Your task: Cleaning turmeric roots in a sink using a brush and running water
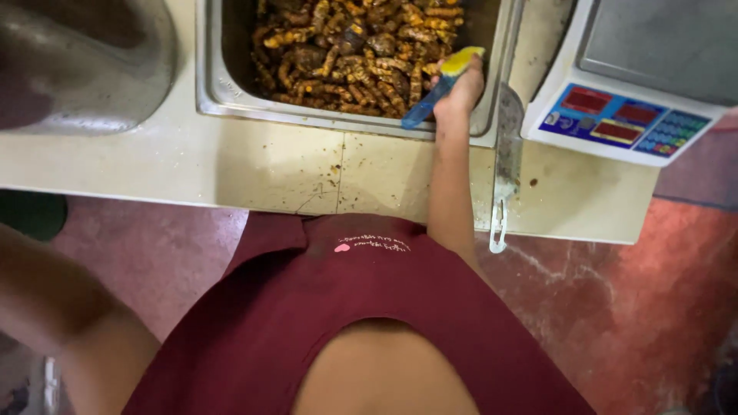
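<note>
My right hand is shut on a tool with a blue handle and a yellow end. It rests at the near right corner of a steel tray heaped with yellow-brown knobbly roots. The tool lies over the tray's rim, its yellow end pointing at the roots. Only my left arm shows, at the lower left, and its hand is out of the frame. I wear a dark red shirt.
A steel cleaver lies on the pale counter right of my forearm, its handle over the front edge. A white digital scale stands at the right. A steel bowl sits at the top left. Reddish floor lies below.
</note>
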